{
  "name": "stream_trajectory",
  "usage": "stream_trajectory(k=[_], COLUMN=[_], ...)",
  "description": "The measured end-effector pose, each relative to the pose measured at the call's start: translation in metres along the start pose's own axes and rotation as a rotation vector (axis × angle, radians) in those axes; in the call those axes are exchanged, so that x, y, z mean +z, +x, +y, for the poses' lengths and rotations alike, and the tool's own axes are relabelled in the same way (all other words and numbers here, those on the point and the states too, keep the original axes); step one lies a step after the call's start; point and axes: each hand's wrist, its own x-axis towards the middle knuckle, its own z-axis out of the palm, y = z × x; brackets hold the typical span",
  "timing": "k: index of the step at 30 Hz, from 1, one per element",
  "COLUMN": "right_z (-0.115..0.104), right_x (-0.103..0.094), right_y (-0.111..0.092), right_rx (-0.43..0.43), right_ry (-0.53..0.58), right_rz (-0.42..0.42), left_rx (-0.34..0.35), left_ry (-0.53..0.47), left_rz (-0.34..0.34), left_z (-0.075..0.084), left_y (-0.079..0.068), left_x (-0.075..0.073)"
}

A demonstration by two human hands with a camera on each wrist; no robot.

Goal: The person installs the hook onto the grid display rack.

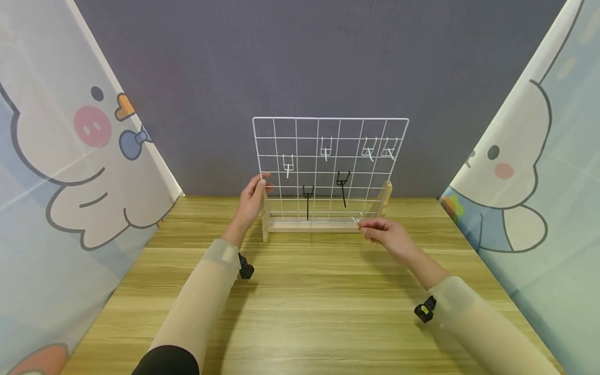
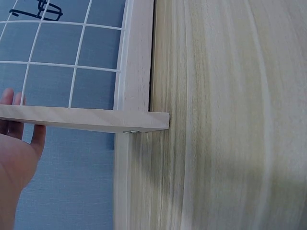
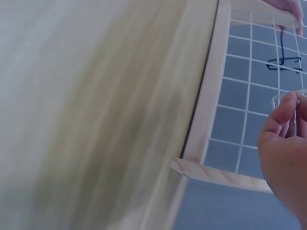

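Note:
A white wire grid stands upright in a wooden stand. My left hand grips the stand's left side post, thumb in front and fingers behind. Low at the grid's right, my right hand pinches a small white wire hook between thumb and fingertips; in the right wrist view this hook overlaps the grid. Several white hooks hang on the upper grid, one of them at the left. Two black hooks hang lower, a middle black hook and one right of it.
The stand rests on a wood-grain table near its back edge. Behind rises a dark grey panel. Cartoon-printed curtains flank the table, a left curtain and a right curtain.

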Motion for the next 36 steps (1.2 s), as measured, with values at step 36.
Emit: stream_trajectory(k=[36], right_z=[-0.064], right_x=[0.0], right_y=[0.058], right_rx=[-0.05], right_ry=[0.254], right_rz=[0.284], left_rx=[-0.026], left_ry=[0.008], left_rz=[0.007], left_z=[0.003], left_y=[-0.002], left_x=[-0.001])
